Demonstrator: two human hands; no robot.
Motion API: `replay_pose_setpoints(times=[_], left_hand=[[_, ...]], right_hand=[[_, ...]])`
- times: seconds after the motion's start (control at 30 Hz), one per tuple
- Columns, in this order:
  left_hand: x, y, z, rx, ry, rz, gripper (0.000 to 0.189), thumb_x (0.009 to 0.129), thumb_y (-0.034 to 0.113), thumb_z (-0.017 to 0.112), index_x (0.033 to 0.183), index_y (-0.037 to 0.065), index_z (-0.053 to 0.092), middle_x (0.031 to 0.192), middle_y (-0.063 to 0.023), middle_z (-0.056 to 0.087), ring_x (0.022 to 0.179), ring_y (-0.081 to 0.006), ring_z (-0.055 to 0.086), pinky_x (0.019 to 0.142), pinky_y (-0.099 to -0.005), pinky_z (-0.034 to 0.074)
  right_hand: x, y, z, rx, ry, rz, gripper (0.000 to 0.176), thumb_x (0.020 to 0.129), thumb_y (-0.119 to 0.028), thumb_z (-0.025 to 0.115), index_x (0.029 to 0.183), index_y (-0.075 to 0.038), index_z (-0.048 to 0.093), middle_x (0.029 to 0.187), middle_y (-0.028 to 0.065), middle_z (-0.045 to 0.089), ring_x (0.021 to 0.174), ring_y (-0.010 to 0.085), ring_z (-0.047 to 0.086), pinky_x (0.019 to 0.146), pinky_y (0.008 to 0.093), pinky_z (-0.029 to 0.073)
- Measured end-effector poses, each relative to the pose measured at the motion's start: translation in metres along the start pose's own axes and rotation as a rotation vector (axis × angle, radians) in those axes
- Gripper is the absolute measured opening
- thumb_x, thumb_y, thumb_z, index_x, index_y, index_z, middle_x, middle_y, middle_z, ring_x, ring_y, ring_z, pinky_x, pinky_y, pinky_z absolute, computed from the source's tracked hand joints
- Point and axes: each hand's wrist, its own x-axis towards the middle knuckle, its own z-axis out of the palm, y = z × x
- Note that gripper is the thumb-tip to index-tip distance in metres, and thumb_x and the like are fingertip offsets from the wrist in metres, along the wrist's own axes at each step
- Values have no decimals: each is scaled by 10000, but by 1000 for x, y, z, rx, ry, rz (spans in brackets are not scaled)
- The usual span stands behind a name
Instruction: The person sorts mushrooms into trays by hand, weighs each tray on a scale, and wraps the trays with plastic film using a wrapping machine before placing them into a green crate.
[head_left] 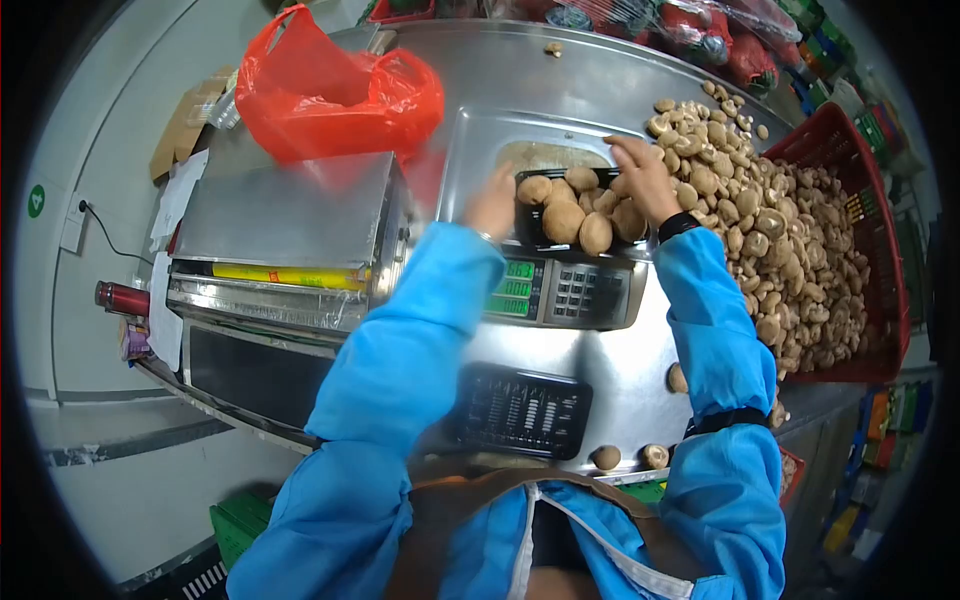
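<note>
A black tray (536,228) of brown mushrooms (563,221) sits on the platform of a weighing scale (588,296) with lit green digits. My left hand (492,205) is beside the tray's left end, its fingers smeared by motion. At the right end, my right hand (648,180) reaches over the tray's edge with index finger stretched out and fingers apart, close to the mushrooms there. A second black tray (525,412) lies on the steel table in front of me, with no mushrooms in it.
A large mushroom heap (745,210) spills from a red crate (890,290) at the right. At the left stands a metal wrapping machine (285,215), with a red plastic bag (335,95) behind it. Loose mushrooms (655,456) lie along the near table edge.
</note>
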Motion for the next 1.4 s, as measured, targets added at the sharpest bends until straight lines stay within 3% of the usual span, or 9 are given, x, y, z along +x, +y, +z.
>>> replay_pose_setpoints(times=[0.07,0.2,0.43,0.57,0.6,0.83,1.03,1.2,1.4], left_hand=[[8,-14,-9,-159,-42,-10,540,859,332,568,1268,7,432,1131,-151,561,1102,-198,504,891,-330,414],[-37,77,-35,-149,-195,137,893,654,492,733,1292,-11,364,1260,-222,446,1159,-292,459,956,-340,374],[-17,66,19,761,-273,224,1122,482,475,821,1348,7,283,1346,-238,322,1278,-359,280,1043,-368,279],[-14,53,16,656,-343,339,1048,486,421,825,1337,67,326,1341,-228,313,1268,-375,277,1046,-402,272],[-14,50,17,658,-343,340,1048,486,421,825,1337,67,326,1341,-228,313,1268,-375,277,1046,-402,272],[-31,60,23,665,-209,328,1038,491,406,824,1347,114,316,1357,-229,284,1273,-367,265,1047,-419,253],[-27,57,29,574,-148,317,1014,515,383,814,1337,69,311,1358,-220,298,1290,-358,236,1060,-425,218],[-25,45,27,492,-109,419,924,538,306,811,1284,2,360,1324,-209,355,1268,-357,278,1052,-411,242],[-27,50,22,472,-175,450,912,536,271,814,1274,-18,364,1306,-217,371,1234,-356,334,1040,-391,277]], right_hand=[[-11,-17,-22,163,-57,46,394,828,-278,586,1180,-106,543,1212,124,501,1143,256,454,925,339,384],[-35,-27,-35,-449,-260,-342,1052,424,-379,844,1333,-178,355,1351,156,348,1218,396,348,1000,472,315],[-27,-24,-4,-494,-410,-365,1073,411,-346,851,1338,-132,355,1372,139,344,1259,327,322,1035,430,267],[-17,0,1,-369,-369,-326,754,559,-125,719,1261,-119,445,1326,103,408,1179,301,409,992,397,295],[-26,-19,6,-526,-308,-376,596,635,-140,675,1197,-178,481,1235,97,463,1117,274,470,964,463,306],[-25,-22,2,-601,-325,-303,708,613,-128,698,1264,-164,421,1246,122,437,1144,335,435,992,428,322],[-37,-39,-18,-291,-304,-401,730,532,6,696,1214,-114,464,1216,136,470,1136,355,427,971,399,369],[-43,-36,-15,-217,-256,-332,380,597,-131,746,959,-104,634,989,81,596,1003,285,492,858,378,410],[-27,-24,22,-584,67,-312,262,737,-192,597,990,-139,637,971,111,589,987,298,512,819,378,425]])
